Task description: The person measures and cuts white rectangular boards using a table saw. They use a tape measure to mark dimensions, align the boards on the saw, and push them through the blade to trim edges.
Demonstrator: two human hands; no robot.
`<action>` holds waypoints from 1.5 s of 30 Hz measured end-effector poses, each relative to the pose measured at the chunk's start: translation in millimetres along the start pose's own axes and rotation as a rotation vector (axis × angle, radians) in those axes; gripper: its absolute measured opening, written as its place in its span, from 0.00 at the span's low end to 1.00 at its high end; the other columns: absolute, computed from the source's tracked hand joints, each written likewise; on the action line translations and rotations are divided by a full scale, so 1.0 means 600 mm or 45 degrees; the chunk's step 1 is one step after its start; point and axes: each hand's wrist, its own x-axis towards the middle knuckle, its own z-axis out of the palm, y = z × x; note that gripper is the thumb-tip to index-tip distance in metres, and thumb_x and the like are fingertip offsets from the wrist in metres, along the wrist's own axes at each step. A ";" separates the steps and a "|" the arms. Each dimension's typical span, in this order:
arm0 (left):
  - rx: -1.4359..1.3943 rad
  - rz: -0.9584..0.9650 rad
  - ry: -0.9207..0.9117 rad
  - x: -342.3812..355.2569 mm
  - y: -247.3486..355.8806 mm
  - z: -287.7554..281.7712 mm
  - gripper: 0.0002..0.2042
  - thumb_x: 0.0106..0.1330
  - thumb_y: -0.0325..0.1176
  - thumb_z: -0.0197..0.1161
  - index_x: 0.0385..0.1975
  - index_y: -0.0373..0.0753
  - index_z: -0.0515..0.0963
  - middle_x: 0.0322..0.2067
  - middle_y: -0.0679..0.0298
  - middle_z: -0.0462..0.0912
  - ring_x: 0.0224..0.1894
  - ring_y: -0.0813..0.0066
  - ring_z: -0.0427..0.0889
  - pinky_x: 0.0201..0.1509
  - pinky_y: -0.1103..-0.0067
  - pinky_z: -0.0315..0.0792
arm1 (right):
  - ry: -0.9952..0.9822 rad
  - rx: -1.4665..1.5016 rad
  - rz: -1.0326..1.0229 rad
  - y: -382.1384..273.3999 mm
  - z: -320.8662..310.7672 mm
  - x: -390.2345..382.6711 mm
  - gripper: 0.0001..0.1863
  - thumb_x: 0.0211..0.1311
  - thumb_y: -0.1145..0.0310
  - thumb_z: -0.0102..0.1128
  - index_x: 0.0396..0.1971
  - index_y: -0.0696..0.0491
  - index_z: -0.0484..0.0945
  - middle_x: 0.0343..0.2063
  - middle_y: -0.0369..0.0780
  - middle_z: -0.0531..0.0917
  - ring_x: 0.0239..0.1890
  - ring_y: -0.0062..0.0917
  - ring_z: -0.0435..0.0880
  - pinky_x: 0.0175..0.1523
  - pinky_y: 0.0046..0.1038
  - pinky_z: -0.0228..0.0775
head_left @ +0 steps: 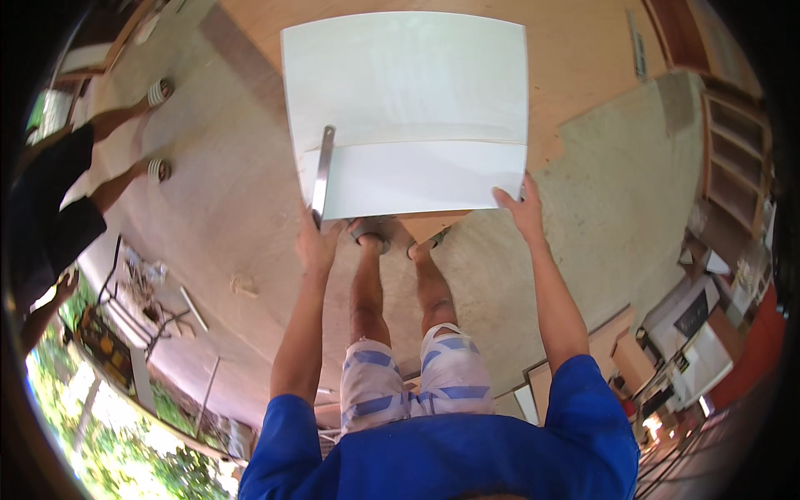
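Note:
A large white sheet is held out in front of me, with a thin seam or crease running across it about two thirds of the way down. My left hand is closed at its near left corner and also grips a metal ruler. The ruler lies over the sheet's left part, its holed end pointing away from me. At the near right corner my right hand grips the sheet, thumb on top and fingers at the edge. The fingers of my left hand are partly hidden.
Beyond the sheet lies a broad brown board, with a metal strip on it. A person in dark shorts stands at the left. To the right are a wooden shelf frame and cluttered boxes and boards; a yellow-black machine stands lower left.

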 end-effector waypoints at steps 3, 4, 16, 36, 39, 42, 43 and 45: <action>0.085 0.065 0.065 -0.002 -0.026 0.016 0.32 0.52 0.39 0.74 0.58 0.39 0.70 0.55 0.55 0.78 0.46 0.54 0.82 0.48 0.65 0.75 | -0.066 -0.084 0.006 -0.006 -0.019 -0.008 0.39 0.51 0.59 0.75 0.62 0.57 0.68 0.63 0.47 0.66 0.64 0.37 0.67 0.62 0.40 0.66; 0.088 0.107 0.088 0.008 -0.024 0.016 0.32 0.52 0.39 0.74 0.58 0.38 0.70 0.57 0.55 0.76 0.48 0.53 0.81 0.49 0.65 0.75 | -0.063 -0.060 0.013 0.002 -0.018 -0.006 0.39 0.51 0.59 0.75 0.62 0.57 0.68 0.64 0.48 0.65 0.65 0.38 0.66 0.62 0.41 0.66; 0.324 0.870 -0.058 0.292 0.225 -0.015 0.27 0.60 0.32 0.65 0.60 0.36 0.70 0.65 0.62 0.68 0.62 0.57 0.72 0.62 0.68 0.70 | 0.353 0.701 0.326 0.036 0.077 -0.123 0.29 0.61 0.62 0.69 0.57 0.60 0.69 0.48 0.40 0.80 0.47 0.23 0.79 0.50 0.26 0.71; -0.184 0.300 -0.072 0.034 0.428 0.228 0.25 0.56 0.46 0.71 0.46 0.33 0.77 0.32 0.55 0.77 0.38 0.56 0.78 0.47 0.67 0.72 | 0.474 -0.153 -0.028 0.043 0.007 0.062 0.30 0.65 0.56 0.60 0.55 0.66 0.72 0.48 0.54 0.75 0.54 0.47 0.73 0.59 0.41 0.65; -0.187 0.264 0.054 0.050 0.419 0.261 0.25 0.56 0.44 0.71 0.50 0.36 0.78 0.40 0.54 0.74 0.44 0.57 0.75 0.50 0.67 0.70 | 0.301 -0.076 0.033 0.019 -0.005 0.076 0.30 0.67 0.56 0.58 0.57 0.67 0.71 0.50 0.53 0.73 0.54 0.46 0.72 0.59 0.40 0.65; -0.159 0.238 0.028 0.046 0.435 0.268 0.26 0.56 0.43 0.71 0.52 0.37 0.78 0.39 0.55 0.75 0.44 0.59 0.76 0.50 0.67 0.70 | 0.338 -0.021 -0.002 0.029 -0.001 0.066 0.28 0.68 0.58 0.56 0.58 0.66 0.71 0.51 0.53 0.73 0.54 0.45 0.71 0.59 0.38 0.65; -0.190 0.209 0.027 0.042 0.440 0.271 0.25 0.56 0.43 0.72 0.51 0.36 0.79 0.40 0.56 0.75 0.44 0.60 0.76 0.50 0.68 0.70 | 0.340 -0.003 -0.016 0.030 0.000 0.067 0.25 0.70 0.60 0.53 0.58 0.65 0.71 0.50 0.51 0.74 0.54 0.45 0.71 0.58 0.38 0.65; -0.219 0.190 -0.021 0.044 0.451 0.276 0.25 0.56 0.42 0.71 0.52 0.37 0.78 0.40 0.56 0.76 0.45 0.61 0.77 0.50 0.69 0.71 | 0.301 -0.010 0.013 0.034 -0.003 0.073 0.25 0.71 0.61 0.51 0.58 0.65 0.72 0.49 0.50 0.76 0.53 0.45 0.72 0.59 0.38 0.65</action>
